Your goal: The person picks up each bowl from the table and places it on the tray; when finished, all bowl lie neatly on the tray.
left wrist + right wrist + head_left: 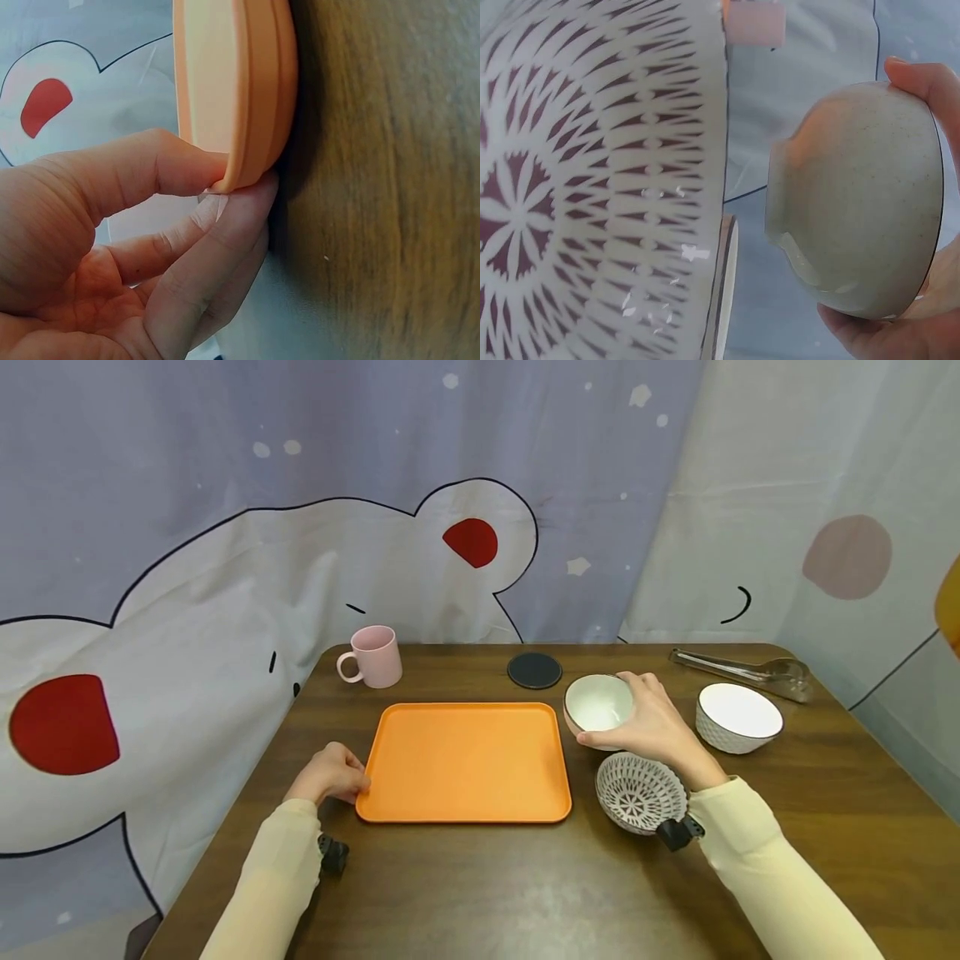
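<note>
My left hand (pixel 333 772) pinches the near left edge of an orange tray (pixel 465 814) between thumb and fingers. The left wrist view shows the tray's rim (pixel 262 97) caught in that pinch, right beside the wooden surface. To the tray's right, my right hand (pixel 652 718) grips a pale, round bowl (pixel 598 703), thumb on the near side and fingers on the far side. The right wrist view shows the bowl's outer wall (pixel 862 195) and its foot, raised off the table. Below my right wrist sits a patterned grey-and-white bowl (pixel 641 789) with a scalloped rim.
A pink mug (pixel 377 656) stands at the back left, and a round black coaster (pixel 534 670) lies behind the tray. On the right are a white textured bowl (pixel 735 731) and metal tongs (pixel 742 670). A printed curtain (pixel 337 568) hangs behind the table.
</note>
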The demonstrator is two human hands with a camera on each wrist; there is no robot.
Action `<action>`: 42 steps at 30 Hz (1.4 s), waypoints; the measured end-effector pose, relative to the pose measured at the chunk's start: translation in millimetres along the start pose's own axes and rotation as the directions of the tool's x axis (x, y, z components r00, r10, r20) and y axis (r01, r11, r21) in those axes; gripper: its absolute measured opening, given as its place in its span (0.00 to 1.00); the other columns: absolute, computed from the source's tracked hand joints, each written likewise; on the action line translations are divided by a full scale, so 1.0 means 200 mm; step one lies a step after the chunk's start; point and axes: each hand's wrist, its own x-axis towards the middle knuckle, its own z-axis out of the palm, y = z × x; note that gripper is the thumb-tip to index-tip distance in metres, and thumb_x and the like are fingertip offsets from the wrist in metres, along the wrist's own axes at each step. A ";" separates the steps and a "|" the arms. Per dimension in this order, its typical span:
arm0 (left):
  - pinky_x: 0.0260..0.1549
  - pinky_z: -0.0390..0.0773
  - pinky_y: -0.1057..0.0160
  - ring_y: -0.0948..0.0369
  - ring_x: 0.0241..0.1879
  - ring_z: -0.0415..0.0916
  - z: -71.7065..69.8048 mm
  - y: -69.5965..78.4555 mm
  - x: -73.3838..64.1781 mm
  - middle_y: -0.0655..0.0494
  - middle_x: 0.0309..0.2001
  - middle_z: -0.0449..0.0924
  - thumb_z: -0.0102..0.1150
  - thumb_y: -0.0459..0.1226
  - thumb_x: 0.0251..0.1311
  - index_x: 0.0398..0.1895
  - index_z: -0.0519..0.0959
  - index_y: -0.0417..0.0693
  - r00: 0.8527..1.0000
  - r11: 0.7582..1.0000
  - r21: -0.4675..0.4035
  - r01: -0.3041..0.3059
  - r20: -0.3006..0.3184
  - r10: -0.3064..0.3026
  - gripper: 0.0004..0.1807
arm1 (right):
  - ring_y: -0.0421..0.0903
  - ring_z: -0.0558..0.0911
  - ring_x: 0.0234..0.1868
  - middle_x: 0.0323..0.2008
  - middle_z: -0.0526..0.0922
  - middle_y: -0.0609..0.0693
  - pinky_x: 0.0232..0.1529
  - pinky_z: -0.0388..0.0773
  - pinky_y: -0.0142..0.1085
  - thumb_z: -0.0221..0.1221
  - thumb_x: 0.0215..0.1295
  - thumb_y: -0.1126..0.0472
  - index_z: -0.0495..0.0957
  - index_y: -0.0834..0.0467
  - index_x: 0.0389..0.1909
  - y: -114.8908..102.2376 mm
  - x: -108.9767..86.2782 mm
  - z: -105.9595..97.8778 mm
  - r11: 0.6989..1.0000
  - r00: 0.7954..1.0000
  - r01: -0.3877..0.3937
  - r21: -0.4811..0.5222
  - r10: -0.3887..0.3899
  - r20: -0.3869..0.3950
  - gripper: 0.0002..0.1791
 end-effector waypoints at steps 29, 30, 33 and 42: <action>0.31 0.86 0.60 0.59 0.25 0.81 -0.01 0.00 0.00 0.41 0.33 0.79 0.64 0.25 0.49 0.38 0.76 0.27 1.000 1.000 -0.018 -0.007 0.015 0.007 0.13 | 0.60 0.68 0.58 0.60 0.66 0.65 0.54 0.74 0.54 0.74 0.32 0.32 0.60 0.65 0.69 -0.23 0.14 0.19 1.000 0.998 -0.016 0.022 0.015 0.068 0.66; 0.31 0.86 0.60 0.59 0.25 0.81 -0.01 0.00 0.00 0.41 0.33 0.79 0.64 0.25 0.49 0.38 0.76 0.27 1.000 1.000 -0.018 -0.007 0.016 0.007 0.13 | 0.59 0.67 0.58 0.60 0.65 0.65 0.55 0.74 0.54 0.74 0.32 0.32 0.59 0.65 0.69 -0.24 0.14 0.20 0.999 0.997 -0.021 0.025 0.019 0.070 0.66; 0.31 0.86 0.60 0.59 0.25 0.80 -0.01 0.00 0.01 0.41 0.33 0.80 0.64 0.25 0.49 0.38 0.76 0.27 1.000 1.000 -0.012 -0.008 0.014 0.008 0.13 | 0.60 0.66 0.61 0.60 0.65 0.65 0.56 0.73 0.55 0.74 0.32 0.32 0.59 0.66 0.70 -0.26 0.15 0.23 0.999 0.997 -0.030 0.030 0.028 0.070 0.67; 0.31 0.86 0.60 0.59 0.24 0.81 -0.01 -0.01 0.01 0.42 0.33 0.80 0.65 0.26 0.50 0.39 0.76 0.28 1.000 1.000 -0.007 0.003 0.002 -0.003 0.13 | 0.59 0.67 0.60 0.60 0.64 0.65 0.57 0.73 0.53 0.74 0.31 0.33 0.58 0.66 0.70 -0.33 0.18 0.29 0.998 0.997 -0.045 0.044 0.043 0.061 0.68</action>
